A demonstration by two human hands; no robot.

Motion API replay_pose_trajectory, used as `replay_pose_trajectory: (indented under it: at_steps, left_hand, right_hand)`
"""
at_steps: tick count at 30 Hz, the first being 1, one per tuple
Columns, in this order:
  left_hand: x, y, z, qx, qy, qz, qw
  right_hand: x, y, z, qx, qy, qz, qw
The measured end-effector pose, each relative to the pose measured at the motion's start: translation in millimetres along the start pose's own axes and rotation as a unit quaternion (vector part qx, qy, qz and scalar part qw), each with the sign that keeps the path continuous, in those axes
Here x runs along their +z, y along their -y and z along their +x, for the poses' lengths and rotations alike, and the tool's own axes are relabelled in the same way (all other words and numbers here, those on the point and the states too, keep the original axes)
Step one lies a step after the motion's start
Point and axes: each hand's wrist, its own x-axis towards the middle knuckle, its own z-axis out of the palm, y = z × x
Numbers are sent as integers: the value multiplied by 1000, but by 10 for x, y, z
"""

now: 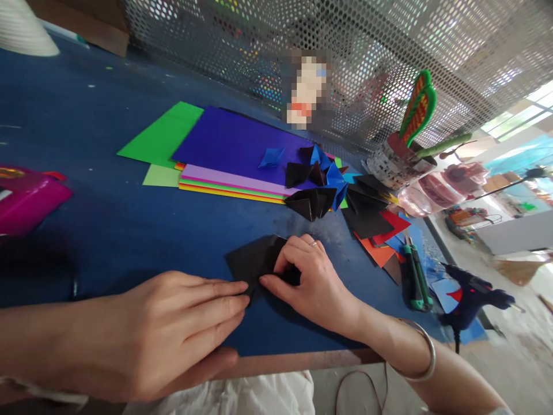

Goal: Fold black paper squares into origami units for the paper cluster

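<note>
A piece of black paper (247,260) lies on the blue tabletop (173,242) near its front edge, its right side lifted or folded over. My right hand (313,276) pinches that right side between thumb and curled fingers. My left hand (181,328) lies flat with fingers stretched out, the fingertips touching the paper's lower left edge. Just beyond, folded black paper pieces (311,202) and folded blue paper pieces (334,176) sit by a stack of coloured sheets. The part of the paper under my right fingers is hidden.
A purple-blue sheet (233,144) tops the coloured stack, with a green sheet (166,135) beside it. At right are a utility knife (415,274), a glue gun (473,294), paper scraps (380,242) and a pot (400,158). A magenta object (32,199) stands left; perforated metal (194,52) rises behind.
</note>
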Motion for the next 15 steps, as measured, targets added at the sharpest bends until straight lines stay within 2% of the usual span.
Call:
replay_pose_trajectory:
  at_steps: [6, 15]
  left_hand:
    - [-14, -25, 73, -54, -51, -34, 997]
    - [-10, -11, 7, -33, -21, -15, 999]
  right_hand:
    - [-10, 7, 1, 0, 4, 0, 1000]
    - [0, 9, -2, -4, 0, -7, 1000]
